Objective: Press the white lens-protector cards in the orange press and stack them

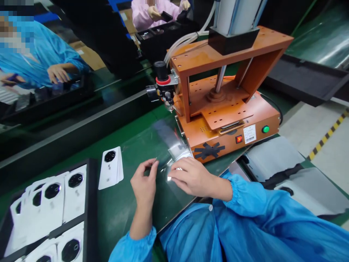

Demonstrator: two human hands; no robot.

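Clear plastic film (163, 160) is lying near the front edge of the green desk (128, 203), and both hands are working on it. The left hand (144, 183) is pinching the film's left edge between thumb and fingertips, the fingers closed on it. The right hand (191, 176) is pressing flat on the film's right part, fingers loosely together. At the desk's front left corner a black tray (88, 203) is holding white phone covers (54, 203), and a small stack of covers (111, 167) is lying just beside it. Behind the film an orange press machine (226, 109) is standing. Farther off, co-workers in blue (49, 54) and pink (155, 14) are sitting.
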